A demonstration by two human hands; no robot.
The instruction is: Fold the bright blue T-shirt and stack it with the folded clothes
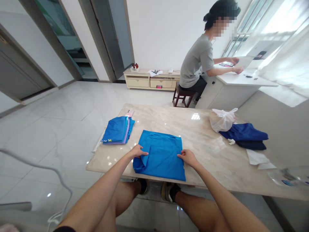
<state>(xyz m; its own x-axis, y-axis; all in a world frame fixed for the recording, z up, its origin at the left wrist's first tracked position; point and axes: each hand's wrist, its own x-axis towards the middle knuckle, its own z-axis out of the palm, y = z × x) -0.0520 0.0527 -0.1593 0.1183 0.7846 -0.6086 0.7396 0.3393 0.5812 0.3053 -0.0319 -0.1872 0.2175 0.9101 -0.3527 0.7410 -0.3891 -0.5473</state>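
Note:
A bright blue shirt point(163, 154) lies partly folded near the front edge of a marble table point(188, 125). My left hand point(138, 151) pinches the shirt's left edge, where a sleeve is turned in. At the shirt's right edge, my right hand point(187, 157) grips the cloth with curled fingers. Both arms reach in from below.
A stack of folded blue and purple clothes point(117, 130) sits at the table's left. A white plastic bag point(222, 120) and dark blue folded garments point(247, 135) lie at the right, with white papers point(257, 158). A person point(200, 64) sits at a counter behind.

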